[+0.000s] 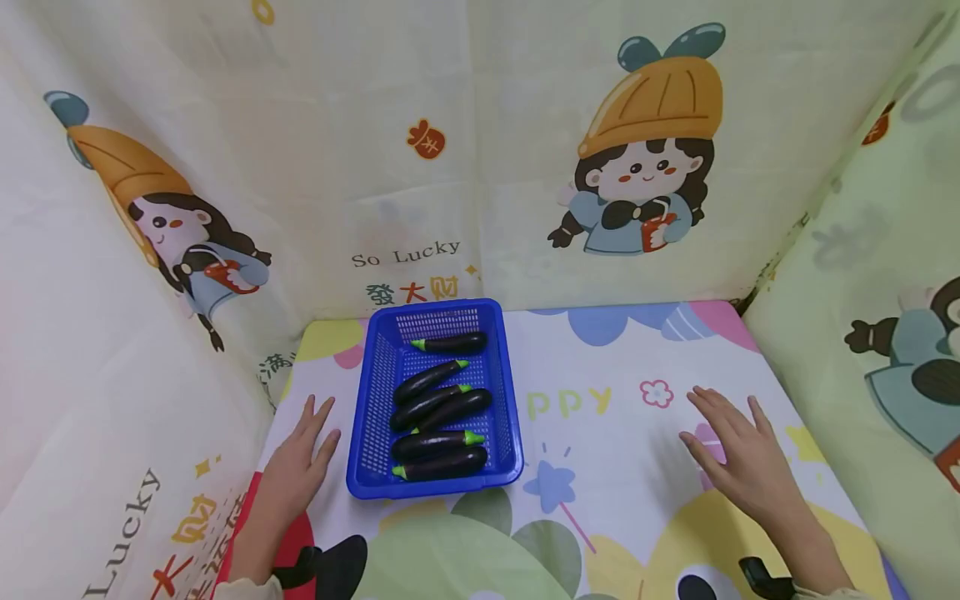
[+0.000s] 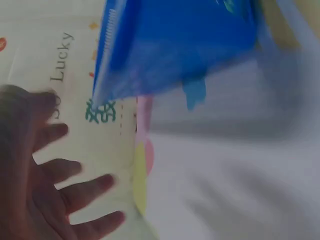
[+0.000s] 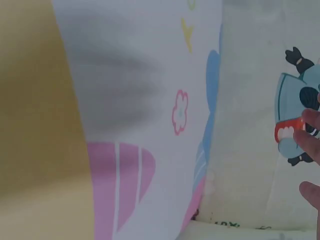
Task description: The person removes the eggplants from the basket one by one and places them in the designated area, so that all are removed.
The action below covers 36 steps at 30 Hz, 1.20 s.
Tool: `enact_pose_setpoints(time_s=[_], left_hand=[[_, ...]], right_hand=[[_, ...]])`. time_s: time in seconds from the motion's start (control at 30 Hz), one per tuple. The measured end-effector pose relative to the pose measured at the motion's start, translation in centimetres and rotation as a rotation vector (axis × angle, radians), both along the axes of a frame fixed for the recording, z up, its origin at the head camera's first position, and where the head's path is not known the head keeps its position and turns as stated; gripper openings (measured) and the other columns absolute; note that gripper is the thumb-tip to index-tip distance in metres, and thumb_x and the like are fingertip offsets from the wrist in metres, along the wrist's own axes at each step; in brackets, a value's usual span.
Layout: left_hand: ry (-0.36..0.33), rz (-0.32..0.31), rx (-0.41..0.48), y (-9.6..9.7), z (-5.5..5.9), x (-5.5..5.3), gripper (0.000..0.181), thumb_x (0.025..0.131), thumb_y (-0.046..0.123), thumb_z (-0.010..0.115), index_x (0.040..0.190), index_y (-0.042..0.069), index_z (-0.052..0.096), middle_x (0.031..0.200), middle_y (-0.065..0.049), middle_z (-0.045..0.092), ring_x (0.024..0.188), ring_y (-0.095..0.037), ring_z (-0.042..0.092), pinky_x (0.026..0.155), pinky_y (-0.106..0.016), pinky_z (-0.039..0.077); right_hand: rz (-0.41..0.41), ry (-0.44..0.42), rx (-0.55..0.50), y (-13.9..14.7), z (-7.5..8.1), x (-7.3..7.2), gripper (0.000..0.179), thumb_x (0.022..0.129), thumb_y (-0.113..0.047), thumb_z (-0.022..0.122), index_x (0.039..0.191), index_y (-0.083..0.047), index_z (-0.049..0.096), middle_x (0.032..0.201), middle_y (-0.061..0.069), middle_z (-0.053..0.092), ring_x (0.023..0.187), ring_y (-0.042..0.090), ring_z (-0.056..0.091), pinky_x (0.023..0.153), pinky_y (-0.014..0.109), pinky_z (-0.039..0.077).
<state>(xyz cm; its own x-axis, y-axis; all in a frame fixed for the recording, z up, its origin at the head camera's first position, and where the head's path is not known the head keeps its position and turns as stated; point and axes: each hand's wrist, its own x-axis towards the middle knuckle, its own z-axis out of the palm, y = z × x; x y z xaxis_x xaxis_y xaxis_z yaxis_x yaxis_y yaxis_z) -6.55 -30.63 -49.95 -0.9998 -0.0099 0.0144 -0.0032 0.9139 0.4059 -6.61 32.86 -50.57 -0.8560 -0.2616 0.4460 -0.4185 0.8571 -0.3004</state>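
A blue plastic basket [image 1: 510, 442] stands left of the table's middle, with several dark purple eggplants [image 1: 442, 463] lying across its bottom. To the left of the basket, my left hand [image 1: 292, 467] is held with its fingers spread, touching nothing. The left wrist view shows that hand [image 2: 55, 185] with the fingers apart and the basket wall [image 2: 185, 45] beyond it. Over the right part of the table hovers my right hand [image 1: 742, 458], its fingers extended and holding nothing. Only some fingertips [image 3: 311, 145] of it show in the right wrist view.
A printed cloth [image 1: 600, 350] covers the table. Cloth walls with cartoon figures [image 1: 648, 158] rise behind the table and along its left and right sides. Black straps [image 1: 300, 567] sit around both wrists.
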Motion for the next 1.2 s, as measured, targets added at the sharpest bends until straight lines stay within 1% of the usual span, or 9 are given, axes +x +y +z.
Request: enact_pose_setpoints(time_s=[0.17, 0.37, 0.5, 0.63, 0.73, 0.83, 0.9, 1.07, 1.2], left_hand=[[-0.046, 0.058, 0.237, 1.0, -0.6, 0.6, 0.059, 0.111, 0.039, 0.046, 0.164, 0.016, 0.033, 0.164, -0.023, 0.041, 0.137, -0.049, 0.055, 0.108, -0.069, 0.044], [-0.076, 0.079, 0.412, 2.0, -1.1, 0.9, 0.057, 0.111, 0.035, 0.048, 0.163, 0.016, 0.035, 0.155, -0.022, 0.052, 0.131, -0.044, 0.062, 0.104, -0.056, 0.054], [-0.131, 0.123, 0.548, 2.2, -1.6, 1.1, 0.057, 0.110, 0.036, 0.051, 0.163, 0.018, 0.036, 0.151, -0.021, 0.057, 0.128, -0.038, 0.064, 0.094, -0.035, 0.061], [-0.189, 0.174, 0.688, 2.3, -1.9, 1.1, 0.057, 0.109, 0.028, 0.056, 0.162, 0.021, 0.037, 0.148, -0.020, 0.057, 0.120, -0.029, 0.069, 0.086, -0.020, 0.059], [-0.222, 0.222, 0.734, 2.4, -1.8, 0.9, 0.058, 0.108, 0.024, 0.058, 0.162, 0.023, 0.037, 0.147, -0.020, 0.057, 0.117, -0.026, 0.071, 0.085, -0.020, 0.058], [-0.249, 0.269, 0.746, 2.7, -1.5, 0.7, 0.061, 0.106, 0.021, 0.060, 0.163, 0.025, 0.036, 0.146, -0.021, 0.055, 0.113, -0.025, 0.071, 0.083, -0.020, 0.058], [-0.274, 0.292, 0.750, 2.8, -1.3, 0.4, 0.063, 0.106, 0.020, 0.060, 0.163, 0.026, 0.036, 0.144, -0.022, 0.055, 0.109, -0.024, 0.071, 0.081, -0.020, 0.057], [-0.299, 0.327, 0.750, 3.3, -0.9, -0.4, 0.064, 0.106, 0.017, 0.059, 0.163, 0.028, 0.035, 0.142, -0.021, 0.054, 0.100, -0.017, 0.066, 0.079, -0.020, 0.054], [-0.310, 0.347, 0.777, 3.7, -0.4, -1.0, 0.066, 0.104, 0.018, 0.061, 0.164, 0.029, 0.035, 0.143, -0.021, 0.055, 0.100, -0.017, 0.065, 0.079, -0.021, 0.055]], right_hand=[[0.040, 0.054, -0.047, -1.6, -0.7, 0.0, 0.065, 0.086, -0.021, 0.080, 0.146, -0.006, 0.059, 0.139, 0.022, 0.064, 0.148, 0.004, 0.042, 0.133, 0.048, 0.007], [0.066, 0.058, -0.063, -3.4, -1.1, 0.4, 0.059, 0.092, -0.026, 0.076, 0.145, -0.007, 0.060, 0.139, 0.017, 0.066, 0.137, 0.020, 0.053, 0.133, 0.041, 0.009], [0.087, 0.061, -0.086, -4.5, -1.2, 0.5, 0.060, 0.091, -0.023, 0.077, 0.146, -0.007, 0.059, 0.139, 0.017, 0.066, 0.134, 0.026, 0.056, 0.133, 0.034, 0.009], [0.110, 0.056, -0.102, -6.0, -1.5, 0.4, 0.064, 0.085, -0.013, 0.081, 0.145, -0.006, 0.059, 0.139, 0.016, 0.066, 0.131, 0.034, 0.058, 0.131, 0.027, 0.010], [0.132, 0.050, -0.118, -7.3, -1.6, 0.3, 0.066, 0.083, -0.010, 0.082, 0.145, -0.006, 0.060, 0.141, 0.015, 0.065, 0.129, 0.038, 0.059, 0.129, 0.022, 0.013], [0.173, 0.028, -0.139, -9.1, -1.7, 0.0, 0.066, 0.084, -0.011, 0.081, 0.146, -0.008, 0.059, 0.145, 0.014, 0.064, 0.130, 0.038, 0.059, 0.127, 0.019, 0.016], [0.203, 0.009, -0.147, -10.4, -1.6, -0.3, 0.065, 0.087, -0.013, 0.081, 0.147, -0.009, 0.058, 0.147, 0.012, 0.062, 0.132, 0.037, 0.058, 0.126, 0.024, 0.023], [0.283, -0.062, -0.146, -13.9, -1.3, -1.3, 0.060, 0.094, -0.018, 0.076, 0.150, -0.012, 0.056, 0.152, 0.007, 0.059, 0.138, 0.030, 0.056, 0.117, 0.046, 0.039], [0.340, -0.064, -0.152, -15.8, -1.1, -2.2, 0.058, 0.096, -0.019, 0.074, 0.150, -0.013, 0.055, 0.151, 0.007, 0.059, 0.138, 0.029, 0.056, 0.114, 0.051, 0.043]])
